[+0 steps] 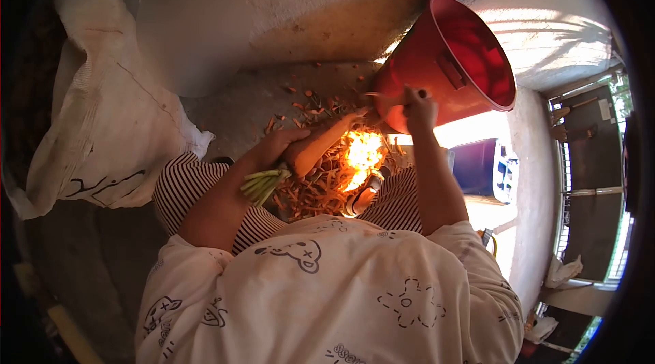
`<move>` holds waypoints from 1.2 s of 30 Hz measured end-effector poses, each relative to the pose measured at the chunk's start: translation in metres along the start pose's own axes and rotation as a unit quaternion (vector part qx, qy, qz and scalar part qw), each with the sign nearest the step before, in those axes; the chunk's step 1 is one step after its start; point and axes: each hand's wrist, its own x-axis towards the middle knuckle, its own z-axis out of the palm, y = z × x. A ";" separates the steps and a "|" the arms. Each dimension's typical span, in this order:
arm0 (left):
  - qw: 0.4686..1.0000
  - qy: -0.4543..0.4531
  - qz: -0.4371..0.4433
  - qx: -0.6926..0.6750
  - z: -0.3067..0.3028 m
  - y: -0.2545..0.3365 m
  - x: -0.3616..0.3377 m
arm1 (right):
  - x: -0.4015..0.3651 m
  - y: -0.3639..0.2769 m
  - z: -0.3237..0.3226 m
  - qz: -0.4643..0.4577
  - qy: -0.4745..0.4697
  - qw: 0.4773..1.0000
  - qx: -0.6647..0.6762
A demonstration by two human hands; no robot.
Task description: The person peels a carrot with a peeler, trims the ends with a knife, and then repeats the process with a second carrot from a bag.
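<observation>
A large carrot (pixel 317 149) with cut green stems (pixel 265 185) lies slanted in front of me, thick end toward me. My left hand (pixel 280 146) is closed around its thick upper part. Beyond the carrot's far end, my right hand (pixel 417 110) is closed on a thin hand tool (pixel 385 96) with a dark handle end; blur hides whether it is a peeler or a knife. The tool looks apart from the carrot. Beneath both hands, many orange peelings (pixel 310 193) cover the floor between my feet, part of them glaring in bright sunlight.
A tilted red bucket (pixel 409 77) stands just beyond my right hand, its mouth facing right. On the left slumps a big white woven sack (pixel 129 111). A blue crate (pixel 475 167) sits at the right by a sunlit strip of floor. The wall (pixel 327 23) rises ahead.
</observation>
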 end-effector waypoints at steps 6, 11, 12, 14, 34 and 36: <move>0.994 0.006 0.029 -0.101 0.020 0.008 -0.010 | 0.003 -0.012 -0.028 -0.026 0.054 0.983 0.172; 0.990 -0.048 0.067 -0.114 0.022 -0.001 -0.004 | -0.096 -0.033 0.036 0.050 -0.158 0.961 0.222; 0.990 -0.050 0.060 -0.117 0.025 -0.002 -0.003 | -0.103 -0.029 0.039 0.052 -0.225 0.950 0.209; 0.985 -0.105 0.046 -0.132 0.027 -0.010 -0.003 | -0.088 -0.024 0.031 0.049 -0.194 0.955 0.217; 0.996 0.016 0.040 -0.083 0.024 -0.028 -0.025 | -0.012 0.019 -0.042 0.093 0.102 0.978 0.156; 0.990 0.086 0.047 -0.106 0.036 -0.020 -0.019 | -0.038 0.006 -0.020 0.061 -0.033 0.980 0.184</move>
